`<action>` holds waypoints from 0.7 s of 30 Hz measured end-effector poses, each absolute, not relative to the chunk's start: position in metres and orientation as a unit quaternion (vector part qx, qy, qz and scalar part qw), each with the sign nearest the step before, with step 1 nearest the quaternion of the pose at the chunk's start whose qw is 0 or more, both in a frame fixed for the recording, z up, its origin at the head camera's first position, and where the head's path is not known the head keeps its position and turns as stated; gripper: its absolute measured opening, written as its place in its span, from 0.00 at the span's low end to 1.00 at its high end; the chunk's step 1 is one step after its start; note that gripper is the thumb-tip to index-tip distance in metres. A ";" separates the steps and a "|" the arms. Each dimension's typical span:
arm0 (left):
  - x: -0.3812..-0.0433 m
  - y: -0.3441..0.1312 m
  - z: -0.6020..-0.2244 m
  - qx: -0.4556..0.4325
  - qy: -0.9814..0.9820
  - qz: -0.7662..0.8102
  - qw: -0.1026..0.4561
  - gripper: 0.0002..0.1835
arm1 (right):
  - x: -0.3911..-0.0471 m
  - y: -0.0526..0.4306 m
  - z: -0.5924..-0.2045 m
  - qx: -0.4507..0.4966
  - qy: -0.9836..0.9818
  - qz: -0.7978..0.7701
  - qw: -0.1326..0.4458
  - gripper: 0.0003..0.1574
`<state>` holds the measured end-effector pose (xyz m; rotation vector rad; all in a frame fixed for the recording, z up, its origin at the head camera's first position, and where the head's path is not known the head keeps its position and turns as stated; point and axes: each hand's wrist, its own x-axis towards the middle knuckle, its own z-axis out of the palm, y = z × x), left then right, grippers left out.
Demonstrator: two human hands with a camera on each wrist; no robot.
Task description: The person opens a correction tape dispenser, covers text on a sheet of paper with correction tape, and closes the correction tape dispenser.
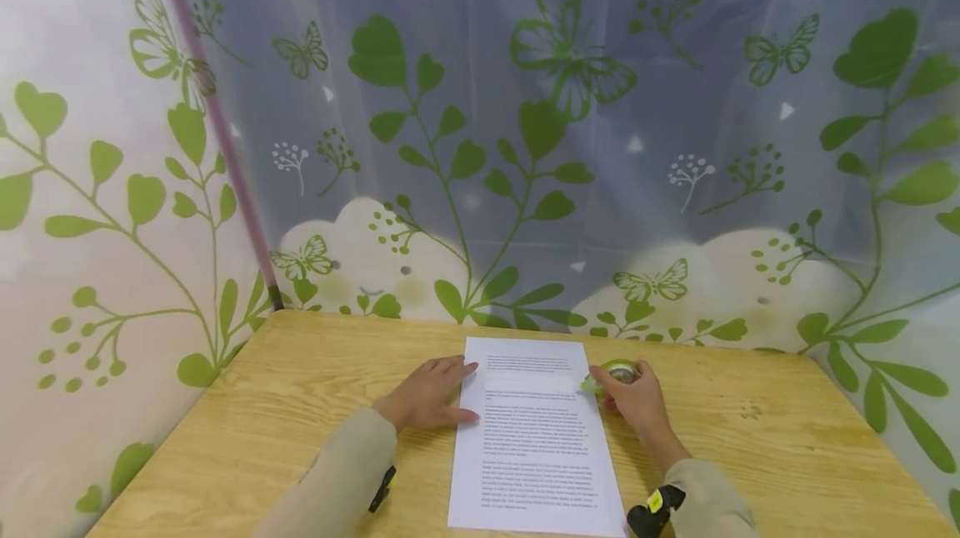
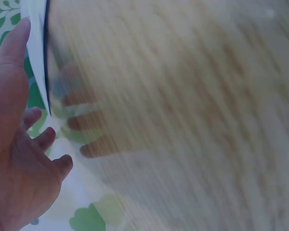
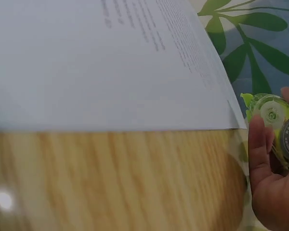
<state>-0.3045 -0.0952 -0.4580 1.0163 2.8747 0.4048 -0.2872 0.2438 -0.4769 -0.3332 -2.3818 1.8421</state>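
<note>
A printed sheet of white paper (image 1: 467,471) lies on the wooden table, its text in several blocks. Across its upper part runs a white band (image 1: 517,384) between lines of print. My left hand (image 1: 429,392) rests at the sheet's left edge, fingers and thumb spread, the tips on the paper. At the right edge, my right hand (image 1: 637,401) holds a green see-through correction tape (image 1: 621,371), its tip at the paper near that band. In the right wrist view the correction tape (image 3: 270,109) shows its round reels between thumb and fingers.
The wooden table (image 1: 315,371) extends to both sides of the sheet. Behind it hangs a patterned curtain (image 1: 465,105) with leaves and butterflies, meeting the table's back edge. A dark wrist strap (image 1: 656,511) is on my right wrist.
</note>
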 end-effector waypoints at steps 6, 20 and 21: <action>-0.304 -0.099 -0.462 0.329 0.934 0.134 0.048 0.44 | -0.287 0.237 -0.481 -0.106 -0.806 0.579 0.060 0.44; -0.300 -0.099 -0.460 0.327 0.934 0.125 0.074 0.42 | -0.289 0.235 -0.484 -0.096 -0.829 0.549 0.052 0.54; -0.300 -0.099 -0.460 0.328 0.933 0.125 0.074 0.42 | -0.288 0.234 -0.484 -0.094 -0.829 0.549 0.051 0.54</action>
